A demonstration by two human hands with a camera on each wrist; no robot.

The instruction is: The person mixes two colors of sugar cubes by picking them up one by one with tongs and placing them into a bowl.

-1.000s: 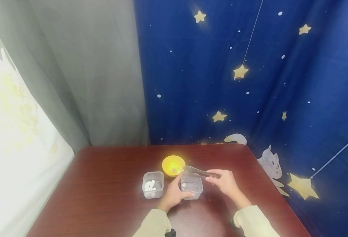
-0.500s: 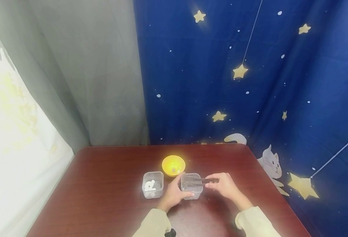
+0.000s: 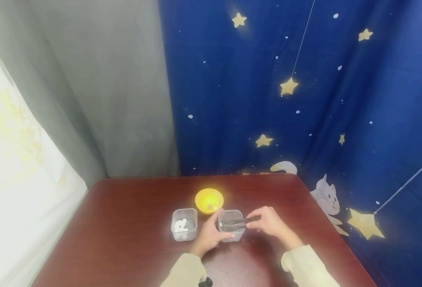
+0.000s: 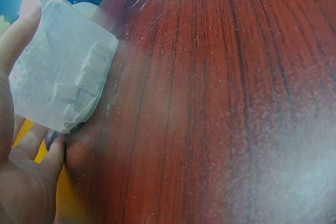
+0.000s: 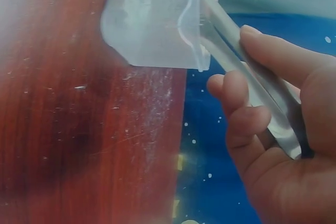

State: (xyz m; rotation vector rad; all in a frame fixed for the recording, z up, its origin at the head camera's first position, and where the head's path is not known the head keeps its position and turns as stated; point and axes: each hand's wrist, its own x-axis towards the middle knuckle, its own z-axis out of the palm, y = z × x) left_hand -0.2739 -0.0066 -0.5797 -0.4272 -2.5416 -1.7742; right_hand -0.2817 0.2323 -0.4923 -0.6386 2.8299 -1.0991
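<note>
My left hand (image 3: 210, 233) holds a clear square plastic container (image 3: 234, 237) by its sides, thumb in front and fingers along the far left. In the left wrist view, pale blocky pieces (image 4: 89, 72) show through the container's cloudy wall. My right hand (image 3: 268, 221) grips metal tongs (image 5: 236, 59) between thumb and fingers. The tongs reach in over the container's right rim, their ends inside it and spread apart in the head view. What lies between the ends is too small to make out.
A yellow bowl (image 3: 202, 195) with a few small pieces inside stands just behind the left hand. Left of that hand is a second clear container (image 3: 194, 215) holding several white pieces (image 3: 181, 226). All stand on a reddish-brown table (image 3: 132, 231), with curtains beyond its far edge.
The tongs' ends have come from the yellow bowl's edge down into the container, and the right hand has lowered slightly. The left hand keeps its hold on the container.
</note>
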